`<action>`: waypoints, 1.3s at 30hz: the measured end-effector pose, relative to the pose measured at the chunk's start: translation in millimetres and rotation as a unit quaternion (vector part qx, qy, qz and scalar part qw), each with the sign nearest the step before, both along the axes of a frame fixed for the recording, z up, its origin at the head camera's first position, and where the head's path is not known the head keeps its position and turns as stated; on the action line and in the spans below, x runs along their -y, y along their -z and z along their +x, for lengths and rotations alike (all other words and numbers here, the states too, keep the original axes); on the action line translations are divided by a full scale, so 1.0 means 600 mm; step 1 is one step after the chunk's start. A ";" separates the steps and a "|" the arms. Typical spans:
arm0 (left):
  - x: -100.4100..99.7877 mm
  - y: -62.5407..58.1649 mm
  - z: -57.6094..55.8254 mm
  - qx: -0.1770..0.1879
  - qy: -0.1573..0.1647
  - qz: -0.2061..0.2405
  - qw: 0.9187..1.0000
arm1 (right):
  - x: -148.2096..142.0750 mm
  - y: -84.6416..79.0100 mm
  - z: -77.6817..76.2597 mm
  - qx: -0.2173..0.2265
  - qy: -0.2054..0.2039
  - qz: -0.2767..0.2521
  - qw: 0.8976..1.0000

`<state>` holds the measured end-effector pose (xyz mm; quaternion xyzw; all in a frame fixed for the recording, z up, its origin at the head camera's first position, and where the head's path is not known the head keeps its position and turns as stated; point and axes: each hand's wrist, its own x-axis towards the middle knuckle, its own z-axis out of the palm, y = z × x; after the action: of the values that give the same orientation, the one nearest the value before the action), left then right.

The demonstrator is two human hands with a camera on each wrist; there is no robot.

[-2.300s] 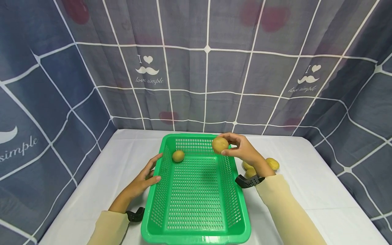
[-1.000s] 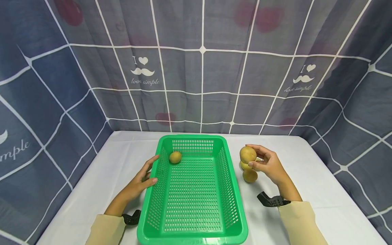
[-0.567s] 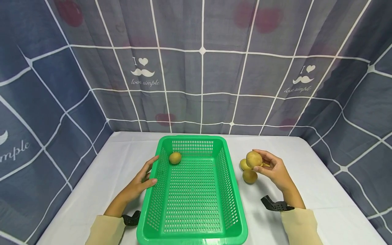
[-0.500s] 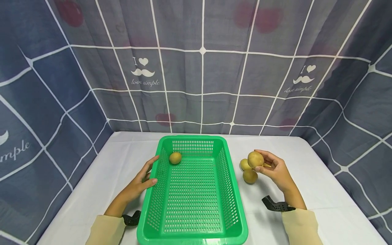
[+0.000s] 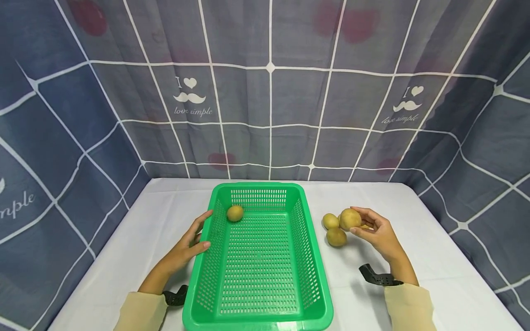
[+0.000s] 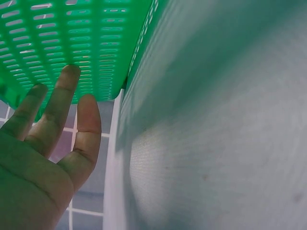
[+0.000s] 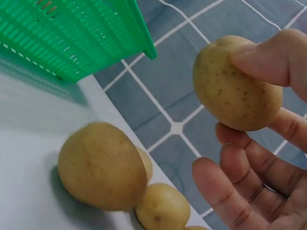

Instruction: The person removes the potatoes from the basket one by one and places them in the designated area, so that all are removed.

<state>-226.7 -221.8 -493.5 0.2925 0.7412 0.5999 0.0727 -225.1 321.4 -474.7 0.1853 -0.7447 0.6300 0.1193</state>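
Behind everything we see a grid-patterned curtain (image 5: 248, 101), and in front of it the white-covered counter (image 5: 418, 248). On that sits our green perforated basket (image 5: 258, 276), its floor mostly bare. Our left hand (image 5: 182, 248) rests at the basket's left side, fingers (image 6: 57, 103) loosely extended against the wall and gripping nothing. Our right hand (image 5: 380, 233) is to the right of the basket, fingers (image 7: 218, 191) and thumb pinching the held potato (image 7: 230, 88), clear of the counter. Near it, at least three loose potatoes (image 5: 336, 237) lie on the counter; overlap hides the exact count. One lone potato (image 5: 234, 213) lies in the basket's far left corner. We judge the work unfinished: one potato inside, one between places in our fingers, the others outside.
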 end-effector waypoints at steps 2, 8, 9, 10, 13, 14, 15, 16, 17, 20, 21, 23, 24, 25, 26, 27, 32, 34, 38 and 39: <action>0.000 0.000 0.000 0.000 -0.005 -0.005 1.000 | -0.006 0.001 0.000 -0.002 0.005 0.013 1.000; 0.000 0.001 -0.001 -0.003 -0.014 -0.017 1.000 | -0.025 0.007 0.004 0.005 0.002 0.031 1.000; 0.000 0.001 -0.001 -0.004 -0.013 -0.016 1.000 | -0.028 0.009 0.005 0.008 0.002 0.034 0.999; 0.000 0.001 -0.001 -0.004 -0.011 -0.014 1.000 | -0.032 0.011 0.006 0.011 0.001 0.038 0.999; 0.000 0.001 -0.002 -0.006 -0.007 -0.010 1.000 | -0.042 0.017 0.007 0.016 0.002 0.048 0.999; 0.000 0.001 -0.002 -0.005 -0.006 -0.008 1.000 | -0.045 0.019 0.008 0.017 0.002 0.050 0.999; 0.000 0.001 -0.002 -0.004 -0.004 -0.006 1.000 | -0.047 0.021 0.008 0.018 0.003 0.051 0.999; 0.000 0.001 -0.002 -0.003 -0.004 -0.004 1.000 | -0.050 0.023 0.009 0.020 0.002 0.052 0.998; 0.000 0.001 -0.002 -0.002 -0.004 -0.005 1.000 | -0.053 0.025 0.009 0.022 0.002 0.052 0.998; 0.000 0.000 -0.001 -0.001 -0.004 -0.005 1.000 | -0.061 0.032 0.012 0.033 0.000 0.056 0.998; 0.000 0.000 -0.001 -0.001 -0.005 -0.006 1.000 | -0.064 0.035 0.012 0.038 0.000 0.057 0.998; 0.000 -0.001 -0.001 -0.003 -0.006 -0.006 1.000 | -0.069 0.040 0.013 0.047 0.001 0.061 0.997; 0.000 -0.002 -0.001 -0.003 -0.006 -0.006 1.000 | -0.071 0.043 0.013 0.051 0.002 0.063 0.997; 0.000 -0.002 -0.001 -0.003 -0.006 -0.005 1.000 | -0.072 0.045 0.013 0.055 0.002 0.065 0.996; 0.000 -0.002 -0.001 -0.003 -0.006 -0.005 1.000 | -0.074 0.048 0.012 0.058 0.003 0.065 0.996; 0.000 -0.002 -0.001 -0.004 -0.006 -0.005 1.000 | -0.075 0.050 0.012 0.061 0.002 0.067 0.996; 0.000 0.000 -0.002 -0.008 -0.004 0.001 1.000 | -0.078 0.061 0.011 0.074 -0.004 0.067 0.995; 0.001 0.001 -0.002 -0.010 -0.002 0.006 1.000 | -0.078 0.064 0.011 0.084 -0.005 0.067 0.994; 0.001 0.002 -0.003 -0.007 0.001 0.010 1.000 | -0.077 0.067 0.012 0.110 0.000 0.068 0.992; 0.000 0.002 -0.003 -0.006 0.000 0.009 1.000 | -0.076 0.068 0.012 0.116 0.002 0.069 0.991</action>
<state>-228.6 -222.0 -494.6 0.2969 0.7362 0.6047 0.0657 -217.6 367.1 -515.2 0.1173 -0.7956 0.5941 0.0205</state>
